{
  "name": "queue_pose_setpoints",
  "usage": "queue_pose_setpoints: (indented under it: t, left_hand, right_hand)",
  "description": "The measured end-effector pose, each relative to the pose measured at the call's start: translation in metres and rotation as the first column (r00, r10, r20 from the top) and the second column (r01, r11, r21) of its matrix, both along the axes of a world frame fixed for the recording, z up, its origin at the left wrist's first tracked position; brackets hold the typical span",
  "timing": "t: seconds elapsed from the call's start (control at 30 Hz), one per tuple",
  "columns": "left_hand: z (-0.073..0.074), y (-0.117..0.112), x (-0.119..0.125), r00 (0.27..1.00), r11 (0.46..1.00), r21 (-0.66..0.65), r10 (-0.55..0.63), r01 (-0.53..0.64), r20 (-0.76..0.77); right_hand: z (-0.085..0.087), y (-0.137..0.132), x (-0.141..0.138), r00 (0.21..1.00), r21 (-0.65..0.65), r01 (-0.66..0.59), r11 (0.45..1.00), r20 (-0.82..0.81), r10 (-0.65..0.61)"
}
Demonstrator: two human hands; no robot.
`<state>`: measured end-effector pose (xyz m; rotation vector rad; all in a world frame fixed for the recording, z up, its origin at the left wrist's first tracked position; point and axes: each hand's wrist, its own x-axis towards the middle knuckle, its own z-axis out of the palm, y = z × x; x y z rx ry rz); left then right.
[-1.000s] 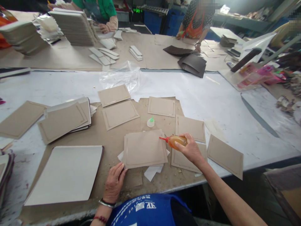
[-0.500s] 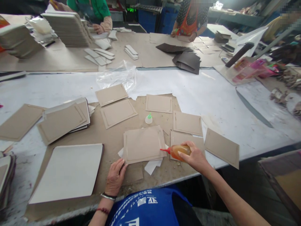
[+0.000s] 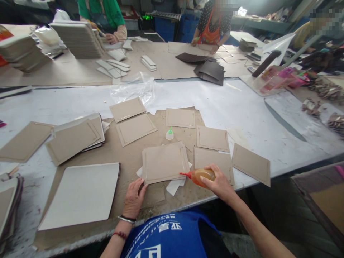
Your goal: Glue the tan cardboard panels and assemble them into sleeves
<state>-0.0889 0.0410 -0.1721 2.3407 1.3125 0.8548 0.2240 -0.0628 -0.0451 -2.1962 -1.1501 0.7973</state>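
My right hand (image 3: pixel 221 184) is wrapped round a squeeze bottle of amber glue (image 3: pixel 203 177) with a red nozzle. The bottle lies nearly level, its tip over the lower right corner of a cardboard sheet (image 3: pixel 165 163). Shiny glue lines run near that sheet's edges, and it rests on other sheets and white paper scraps (image 3: pixel 174 186). At the near left corner, the thumb and fingertips of my left hand (image 3: pixel 135 195) hold the sheet. Beyond it stands a small white bottle (image 3: pixel 169 134) with a green nozzle.
More glue-lined cardboard sheets (image 3: pixel 212 138) lie around. A large pale board (image 3: pixel 80 197) is at left, near stacked boards (image 3: pixel 9 208). Behind are a clear plastic bag (image 3: pixel 133 89), dark sheets (image 3: pixel 209 71) and tall board stacks (image 3: pixel 77 39). Two people work across the table.
The glue bottle in my right hand has moved slightly left and down, its tip going from the sheet's right side to its lower right corner. My left hand stays at the near left corner.
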Motion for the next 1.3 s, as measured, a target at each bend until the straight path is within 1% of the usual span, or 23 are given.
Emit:
queue_pose_setpoints:
  t: [0.07, 0.1, 0.13, 0.17, 0.2, 0.23, 0.27, 0.3, 0.33, 0.4, 0.5, 0.57, 0.6, 0.67, 0.77, 0.83, 0.9, 0.93, 1.0, 1.13, 1.23, 1.3]
  left_hand:
    - [0.003, -0.002, 0.003, 0.999, 0.999, -0.043, 0.032, -0.031, 0.013]
    - [0.005, -0.003, 0.004, 0.998, 0.996, -0.072, 0.058, -0.057, 0.021]
    - [0.007, -0.005, 0.006, 0.995, 0.990, -0.111, 0.092, -0.089, 0.027]
    - [0.008, -0.007, 0.008, 0.991, 0.979, -0.158, 0.132, -0.125, 0.032]
    - [0.010, -0.008, 0.010, 0.984, 0.964, -0.209, 0.173, -0.162, 0.036]
    - [0.010, -0.009, 0.012, 0.977, 0.946, -0.259, 0.211, -0.194, 0.039]
    - [0.011, -0.010, 0.014, 0.970, 0.928, -0.302, 0.240, -0.217, 0.039]
    - [0.010, -0.011, 0.016, 0.966, 0.914, -0.333, 0.257, -0.230, 0.038]
    - [0.010, -0.011, 0.017, 0.964, 0.907, -0.349, 0.265, -0.235, 0.039]
    - [0.007, -0.010, 0.019, 0.963, 0.907, -0.348, 0.268, -0.237, 0.042]
    - [0.004, -0.008, 0.021, 0.955, 0.904, -0.345, 0.290, -0.252, 0.060]
    - [0.005, -0.007, 0.022, 0.943, 0.879, -0.391, 0.325, -0.272, 0.076]
    - [0.007, -0.006, 0.023, 0.933, 0.856, -0.434, 0.350, -0.281, 0.085]
    - [0.013, -0.003, 0.025, 0.904, 0.780, -0.555, 0.414, -0.289, 0.110]
    - [0.027, 0.002, 0.029, 0.831, 0.620, -0.734, 0.538, -0.277, 0.140]
    - [0.035, 0.005, 0.033, 0.779, 0.518, -0.817, 0.610, -0.254, 0.144]
    - [0.040, 0.008, 0.038, 0.749, 0.449, -0.864, 0.648, -0.226, 0.141]
    - [0.042, 0.008, 0.039, 0.744, 0.430, -0.878, 0.653, -0.210, 0.142]
    - [0.045, 0.008, 0.043, 0.746, 0.416, -0.890, 0.649, -0.187, 0.147]
    - [0.048, 0.006, 0.042, 0.745, 0.405, -0.900, 0.648, -0.161, 0.158]
    - [0.047, 0.002, 0.032, 0.731, 0.405, -0.895, 0.667, -0.188, 0.148]
    - [0.044, -0.001, 0.022, 0.714, 0.390, -0.891, 0.690, -0.232, 0.116]
  right_hand:
    - [-0.008, 0.002, -0.012, 0.991, 0.048, 0.053, 0.997, -0.125, -0.047]
    - [-0.013, 0.003, -0.018, 0.968, 0.069, 0.110, 0.992, -0.235, -0.091]
    - [-0.018, 0.004, -0.023, 0.918, 0.079, 0.188, 0.979, -0.368, -0.147]
    - [-0.023, 0.005, -0.028, 0.840, 0.071, 0.276, 0.959, -0.503, -0.204]
    - [-0.028, 0.007, -0.031, 0.745, 0.050, 0.363, 0.931, -0.615, -0.257]
    - [-0.033, 0.008, -0.033, 0.656, 0.027, 0.440, 0.898, -0.693, -0.300]
    - [-0.037, 0.010, -0.034, 0.587, 0.014, 0.505, 0.863, -0.739, -0.331]
    - [-0.041, 0.012, -0.034, 0.542, 0.012, 0.553, 0.833, -0.764, -0.350]
    - [-0.046, 0.015, -0.033, 0.515, 0.019, 0.590, 0.807, -0.779, -0.358]
    - [-0.053, 0.020, -0.034, 0.480, 0.041, 0.636, 0.770, -0.803, -0.354]
    - [-0.061, 0.025, -0.038, 0.436, 0.047, 0.656, 0.754, -0.839, -0.327]
    - [-0.064, 0.026, -0.043, 0.414, 0.042, 0.660, 0.750, -0.853, -0.316]
    - [-0.065, 0.026, -0.045, 0.405, 0.039, 0.661, 0.749, -0.859, -0.312]
    - [-0.067, 0.026, -0.048, 0.386, 0.031, 0.663, 0.748, -0.870, -0.306]
    - [-0.071, 0.024, -0.047, 0.360, 0.011, 0.665, 0.747, -0.881, -0.307]
    - [-0.073, 0.023, -0.045, 0.338, -0.004, 0.670, 0.742, -0.889, -0.310]
    - [-0.075, 0.022, -0.043, 0.304, -0.024, 0.675, 0.737, -0.901, -0.309]
    - [-0.075, 0.022, -0.042, 0.287, -0.034, 0.675, 0.737, -0.908, -0.305]
    - [-0.076, 0.021, -0.040, 0.266, -0.047, 0.668, 0.743, -0.917, -0.296]
    - [-0.076, 0.018, -0.039, 0.252, -0.057, 0.653, 0.755, -0.924, -0.288]
    - [-0.074, 0.017, -0.036, 0.204, -0.076, 0.668, 0.741, -0.938, -0.280]
    - [-0.072, 0.016, -0.034, 0.166, -0.092, 0.681, 0.727, -0.947, -0.276]
